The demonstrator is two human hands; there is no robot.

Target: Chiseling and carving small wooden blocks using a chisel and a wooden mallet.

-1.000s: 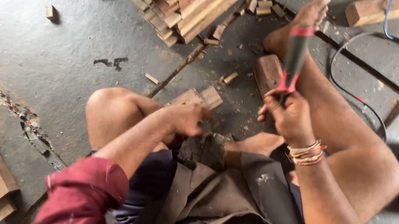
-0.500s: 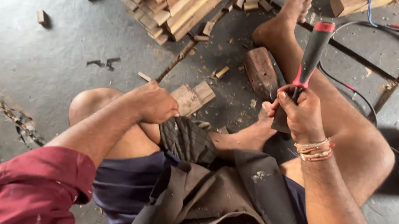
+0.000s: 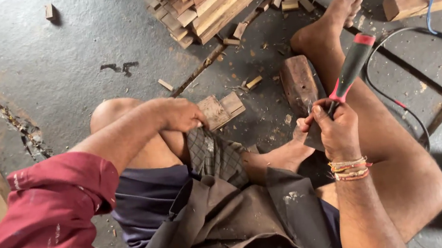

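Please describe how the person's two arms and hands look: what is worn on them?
The left arm wears a dark red sleeve with pale paint smears, pushed up; the left hand is bare. The right arm has no sleeve; thread bands in red and yellow circle its wrist. The right hand is bare.

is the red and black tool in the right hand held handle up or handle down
Handle up. The right hand grips the tool low, near its metal end; the red-capped black handle rises tilted above the fist.

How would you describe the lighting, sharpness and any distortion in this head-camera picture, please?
Head view: soft, even daylight, with only faint shadows under the stacked wood and the legs; no glare on the grey floor. The right hand with the red-and-black tool handle and the left hand on the small wood block are sharp. The red sleeve close to the lens looks oversized, wide-angle stretch.
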